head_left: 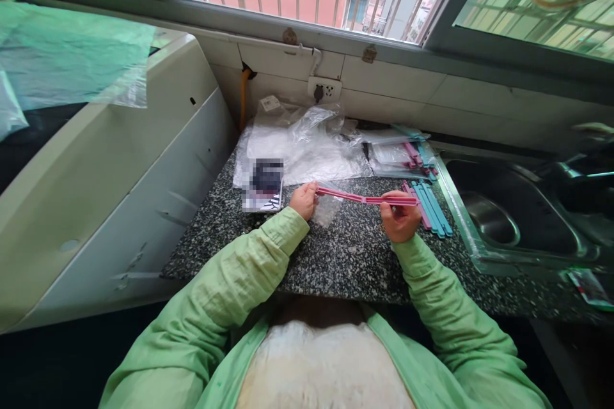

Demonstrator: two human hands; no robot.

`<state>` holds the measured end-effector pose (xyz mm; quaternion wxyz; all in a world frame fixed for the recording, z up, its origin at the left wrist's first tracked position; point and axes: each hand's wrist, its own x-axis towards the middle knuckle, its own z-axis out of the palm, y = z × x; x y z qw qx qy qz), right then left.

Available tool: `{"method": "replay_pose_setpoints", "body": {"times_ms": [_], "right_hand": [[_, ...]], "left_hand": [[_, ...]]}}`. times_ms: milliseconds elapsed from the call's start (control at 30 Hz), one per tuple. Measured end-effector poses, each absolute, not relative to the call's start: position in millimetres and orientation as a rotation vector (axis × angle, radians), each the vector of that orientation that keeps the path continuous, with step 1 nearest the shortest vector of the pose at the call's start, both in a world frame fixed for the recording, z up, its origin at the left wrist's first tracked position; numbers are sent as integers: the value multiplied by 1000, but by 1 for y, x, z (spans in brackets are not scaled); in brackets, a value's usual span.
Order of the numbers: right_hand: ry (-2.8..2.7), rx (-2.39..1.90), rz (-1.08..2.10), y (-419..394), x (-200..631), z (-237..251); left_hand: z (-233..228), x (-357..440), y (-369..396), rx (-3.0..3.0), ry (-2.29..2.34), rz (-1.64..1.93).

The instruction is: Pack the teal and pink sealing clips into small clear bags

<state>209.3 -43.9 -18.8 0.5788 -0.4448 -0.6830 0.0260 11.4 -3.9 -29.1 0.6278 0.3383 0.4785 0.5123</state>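
A long pink plastic bag sealing clip point(357, 198) stretches between my two hands above the speckled counter, unfolded and slightly bent near its middle. My left hand point(304, 202) pinches its left end. Around the right end, the fingers of my right hand point(400, 220) are closed. Just beyond my right hand lie several loose blue clips point(434, 208), with pink ones beside them. Behind these, clear packets point(391, 154) hold more pink and blue strips. Below the held clip, a small crumpled clear bag point(327, 211) rests on the counter.
Clear plastic bags point(307, 147) spread along the back of the granite counter point(345, 262). A partly blurred printed card point(263, 195) lies left of my hands. A metal sink point(453, 204) is at right, a pale appliance point(158, 134) at left. A wall socket point(325, 88) sits under the barred window.
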Motion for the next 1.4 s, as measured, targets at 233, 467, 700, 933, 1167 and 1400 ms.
{"method": "replay_pose_setpoints", "body": {"times_ms": [233, 467, 700, 933, 1167, 1400], "right_hand": [[-1449, -1094, 332, -45, 206, -19], [-1327, -1039, 502, -41, 205, -25], [-1296, -999, 576, -37, 208, -33], [-1283, -956, 609, -36, 207, -33], [-1336, -941, 599, -37, 208, -34], [-1464, -1023, 574, -39, 205, -28]], "left_hand": [[-32, 11, -3, 737, 1076, 1198], [-31, 11, -3, 689, 1054, 1223], [-28, 12, -4, 623, 1049, 1233], [-27, 12, -5, 631, 1048, 1229], [-25, 12, -5, 673, 1056, 1207], [-27, 12, -4, 737, 1089, 1210]]}}
